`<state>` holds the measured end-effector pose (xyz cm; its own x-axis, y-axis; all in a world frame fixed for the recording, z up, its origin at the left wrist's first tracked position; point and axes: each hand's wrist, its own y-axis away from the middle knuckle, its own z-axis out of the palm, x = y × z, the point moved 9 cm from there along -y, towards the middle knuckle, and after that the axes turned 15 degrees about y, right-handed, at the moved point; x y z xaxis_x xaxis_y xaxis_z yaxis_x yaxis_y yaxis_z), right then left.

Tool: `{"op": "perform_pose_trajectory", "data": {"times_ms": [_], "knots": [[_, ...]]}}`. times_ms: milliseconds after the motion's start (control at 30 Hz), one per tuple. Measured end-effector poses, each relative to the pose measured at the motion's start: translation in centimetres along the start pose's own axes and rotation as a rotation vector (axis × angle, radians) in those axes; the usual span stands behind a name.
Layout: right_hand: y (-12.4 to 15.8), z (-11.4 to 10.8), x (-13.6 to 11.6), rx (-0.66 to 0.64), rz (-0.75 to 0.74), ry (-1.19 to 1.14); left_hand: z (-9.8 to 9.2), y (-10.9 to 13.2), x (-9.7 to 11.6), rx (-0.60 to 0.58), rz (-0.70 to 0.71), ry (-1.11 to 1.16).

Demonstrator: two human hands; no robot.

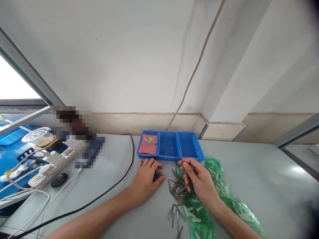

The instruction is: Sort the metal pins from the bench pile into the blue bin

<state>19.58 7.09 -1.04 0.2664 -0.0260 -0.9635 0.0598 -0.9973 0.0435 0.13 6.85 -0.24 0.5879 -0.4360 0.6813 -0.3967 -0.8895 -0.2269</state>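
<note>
My left hand rests on the table, its fingers curled round a small bunch of thin metal pins that shows between thumb and forefinger. In a pinch of thumb and forefinger, my right hand holds a single metal pin just in front of the blue divided tray. Between the hands lies a loose pile of brass-and-steel pins. Nearer me are several longer grey pins. Two or three pins lie in the tray's middle compartment.
Green plastic bags of small parts lie beneath and beside my right forearm. A pink sheet with a small clear bag fills the left compartment. A black cable, a power strip and a round black object are at left.
</note>
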Motion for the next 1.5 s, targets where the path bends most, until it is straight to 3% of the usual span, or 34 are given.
{"op": "perform_pose_trajectory", "data": {"times_ms": [200, 300, 433, 633, 800, 900, 1067, 1167, 1500], "knots": [[1.0, -1.1, -3.3, 0.168, -0.326, 0.484, 0.1, 0.0, 0.0, -0.014, 0.013, 0.000], [1.4, -1.1, -3.9, 0.192, -0.393, 0.580, 0.0, 0.1, 0.1, 0.002, 0.028, 0.006], [1.0, -1.0, -3.1, 0.130, -0.315, 0.436, 0.0, 0.1, 0.0, 0.007, 0.032, 0.025], [0.6, 1.3, -0.8, -0.215, 0.049, -0.156, 0.0, 0.0, 0.0, 0.003, 0.028, 0.026], [0.9, 1.5, -1.7, -0.271, 0.139, -0.402, 0.0, -0.1, 0.2, -0.003, 0.030, 0.025], [0.8, 0.9, -1.8, -0.209, 0.104, -0.332, 0.1, -0.1, 0.1, -0.012, 0.024, 0.024], [1.1, -0.8, -2.9, -0.002, -0.134, 0.123, 0.3, -0.1, -0.1, -0.018, 0.026, 0.014], [1.4, -1.2, -3.4, 0.066, -0.207, 0.256, 0.3, -0.1, -0.3, -0.012, 0.022, 0.012], [0.0, -0.3, -1.4, -0.061, 0.045, -0.126, 0.6, -0.2, 0.6, -0.019, 0.034, 0.004]]}}
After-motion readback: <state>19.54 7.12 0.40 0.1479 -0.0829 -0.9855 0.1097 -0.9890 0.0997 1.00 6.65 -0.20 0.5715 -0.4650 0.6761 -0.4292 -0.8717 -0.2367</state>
